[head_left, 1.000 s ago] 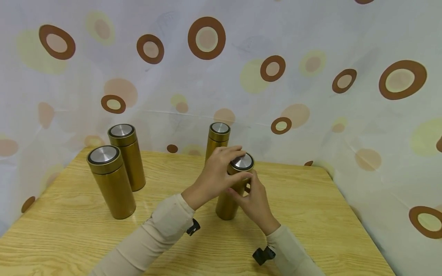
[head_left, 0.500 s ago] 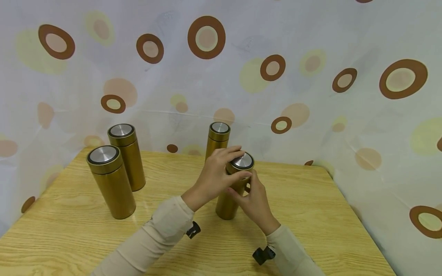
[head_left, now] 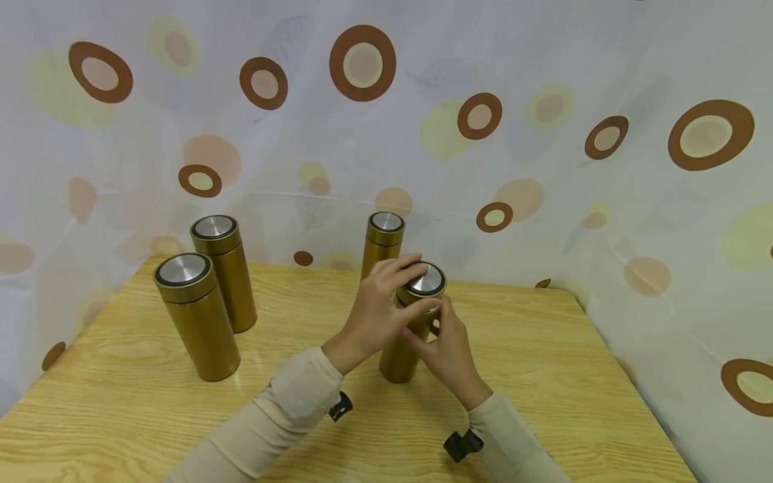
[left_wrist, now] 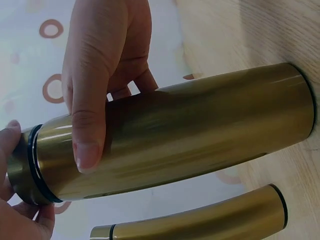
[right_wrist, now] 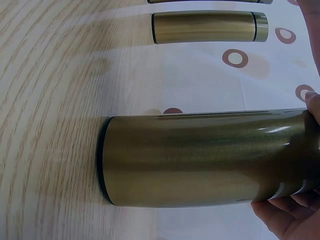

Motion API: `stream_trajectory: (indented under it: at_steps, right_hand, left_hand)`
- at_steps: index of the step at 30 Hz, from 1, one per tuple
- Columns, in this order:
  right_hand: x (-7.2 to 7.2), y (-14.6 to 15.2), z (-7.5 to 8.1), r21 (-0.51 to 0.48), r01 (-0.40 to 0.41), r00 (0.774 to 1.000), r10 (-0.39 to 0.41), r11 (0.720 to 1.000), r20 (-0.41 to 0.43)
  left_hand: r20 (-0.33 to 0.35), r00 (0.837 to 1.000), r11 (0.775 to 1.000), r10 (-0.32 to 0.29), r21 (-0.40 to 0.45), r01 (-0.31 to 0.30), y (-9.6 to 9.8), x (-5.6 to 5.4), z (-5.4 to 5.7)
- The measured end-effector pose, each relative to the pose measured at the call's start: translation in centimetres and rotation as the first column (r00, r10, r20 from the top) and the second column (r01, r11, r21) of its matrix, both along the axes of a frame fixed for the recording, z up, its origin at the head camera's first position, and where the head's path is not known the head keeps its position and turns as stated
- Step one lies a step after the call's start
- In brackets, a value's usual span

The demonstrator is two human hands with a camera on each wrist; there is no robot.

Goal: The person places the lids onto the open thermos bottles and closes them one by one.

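Note:
A gold thermos flask [head_left: 398, 361] with a silver-topped lid [head_left: 426, 280] stands upright on the wooden table. My left hand [head_left: 373, 310] grips its lid, thumb in front and fingers over the far side. Just below, my right hand [head_left: 448, 354] holds the upper body between thumb and fingers. The left wrist view has the right thumb lying along the flask [left_wrist: 215, 125] below the dark seam, with left fingertips around the lid [left_wrist: 22, 175]. In the right wrist view the flask's dark base [right_wrist: 104, 160] meets the tabletop, while the lid is out of frame.
Behind the held flask stands another gold flask [head_left: 382, 249], partly hidden by my left hand. Two more, a front flask [head_left: 202, 329] and a rear flask [head_left: 232, 278], stand close together at the left. A patterned sheet [head_left: 290, 134] hangs behind the table [head_left: 543, 402].
Both hands keep their hold on the flask, almost unmoved. The head view has shifted very slightly; the other flasks stay where they were.

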State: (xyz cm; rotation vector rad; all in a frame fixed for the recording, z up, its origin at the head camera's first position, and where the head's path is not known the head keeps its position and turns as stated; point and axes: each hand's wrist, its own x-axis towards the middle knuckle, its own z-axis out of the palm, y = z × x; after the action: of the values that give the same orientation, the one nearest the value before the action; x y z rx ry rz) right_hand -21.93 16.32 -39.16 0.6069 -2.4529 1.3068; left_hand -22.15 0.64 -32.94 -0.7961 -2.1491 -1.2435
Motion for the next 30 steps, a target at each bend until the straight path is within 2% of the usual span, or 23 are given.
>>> stream_trajectory:
  at_steps: [6, 11, 16, 18, 22, 26, 30]
  right_hand:
    - [-0.1, 0.1, -0.1, 0.005, 0.002, 1.0, -0.002, 1.0, -0.006]
    - [0.0, 0.0, -0.2, -0.001, -0.004, 1.0, 0.004, 1.0, -0.019]
    - [0.1, 0.0, -0.1, -0.005, -0.002, 1.0, 0.001, 1.0, -0.03]
    - [0.1, -0.1, -0.1, -0.005, 0.002, 1.0, -0.002, 1.0, -0.029]
    - [0.1, -0.1, -0.1, -0.013, 0.0, 1.0, 0.0, 1.0, -0.027]
    - [0.1, -0.2, -0.1, -0.018, 0.003, 1.0, -0.003, 1.0, -0.022]
    - [0.0, -0.1, -0.1, -0.017, 0.007, 1.0, -0.008, 1.0, -0.023]
  left_hand:
    - [0.028, 1.0, 1.0, -0.008, -0.025, 0.008, 0.0, 0.0, 0.3]
    - [0.099, 0.995, 1.0, -0.011, -0.01, 0.012, 0.0, 0.2, 0.1]
    - [0.151, 0.988, 0.999, 0.02, 0.027, -0.025, 0.4, 0.4, -0.4]
    - [0.145, 0.989, 0.998, 0.039, 0.044, -0.046, 0.6, 0.3, -0.6]
    - [0.086, 0.994, 0.995, 0.068, 0.073, -0.075, 0.8, 0.2, -0.9]
    - [0.06, 0.996, 0.991, 0.064, 0.117, -0.07, 0.8, 0.1, -1.0]
    - [0.05, 0.998, 0.991, 0.049, 0.125, -0.055, 0.7, 0.0, -1.1]
